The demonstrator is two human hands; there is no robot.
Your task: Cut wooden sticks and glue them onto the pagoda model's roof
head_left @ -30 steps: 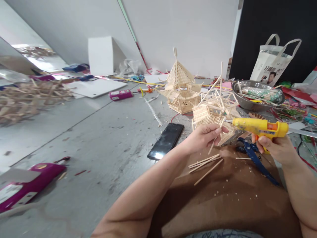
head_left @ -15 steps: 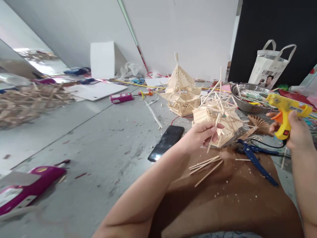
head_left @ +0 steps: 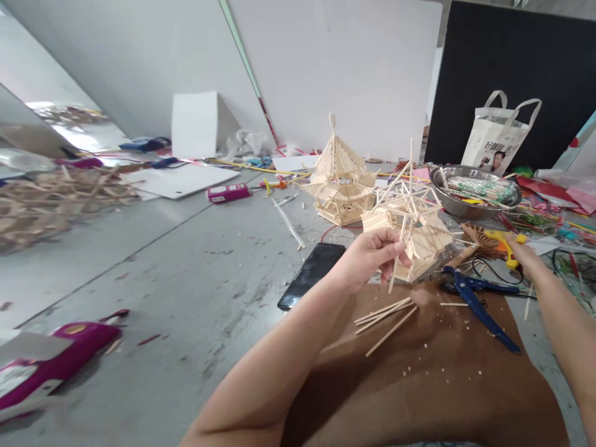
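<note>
Between the thumb and fingers of my left hand (head_left: pixel 379 251) a thin wooden stick (head_left: pixel 396 264) is pinched, held almost upright. Just behind it stands a partly built stick pavilion (head_left: pixel 426 239) with an open frame of sticks on top. My right hand (head_left: pixel 520 254), at the far right, is closed on a yellow hot glue gun (head_left: pixel 500 239) low beside a brown folding fan (head_left: pixel 479 239); its fingers are largely hidden. Several loose sticks (head_left: pixel 386 313) lie on the brown board (head_left: pixel 447 391). Blue-handled pliers (head_left: pixel 479 304) rest at the board's right side.
A pointed-roof stick pavilion (head_left: pixel 342 192) stands behind. A black phone (head_left: pixel 311 273) lies left of the board. Farther right are a metal bowl (head_left: pixel 459 208) of sticks and a white bag (head_left: pixel 498 139). Purple boxes (head_left: pixel 228 193) and a stick heap (head_left: pixel 60 198) are at left.
My right hand has lowered the glue gun and carried it away from me, down toward the fan. My left hand keeps the stick in nearly the same place. The view has tilted slightly.
</note>
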